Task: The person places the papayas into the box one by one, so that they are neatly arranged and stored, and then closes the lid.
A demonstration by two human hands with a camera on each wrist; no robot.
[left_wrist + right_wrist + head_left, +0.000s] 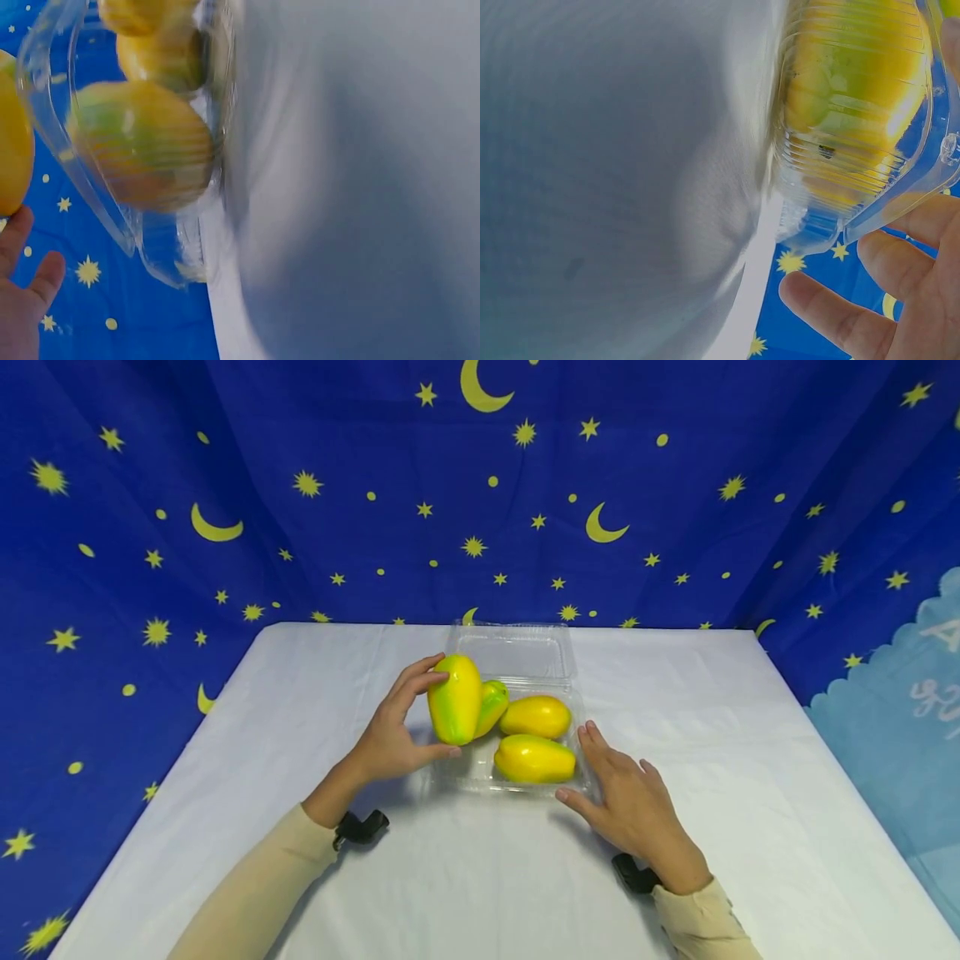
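My left hand (390,739) holds a yellow-green papaya (455,702), fingers on its upper left side and thumb near its lower end, above the left part of a clear plastic clamshell box (468,770). The held papaya (11,142) shows at the edge of the left wrist view. Three more papayas lie in the box: a greenish one (492,706) partly hidden behind the held one, a yellow one (537,717) at the back right and another (535,759) in front. Beside the box's right wall, my right hand (633,802) is spread with fingertips at the rim; contact is unclear.
The box's clear lid (513,652) lies folded back toward the far table edge. A white cloth covers the table (465,877). Behind it hangs a blue curtain (360,535) with moons and stars. Light-blue fabric (892,693) hangs at the right.
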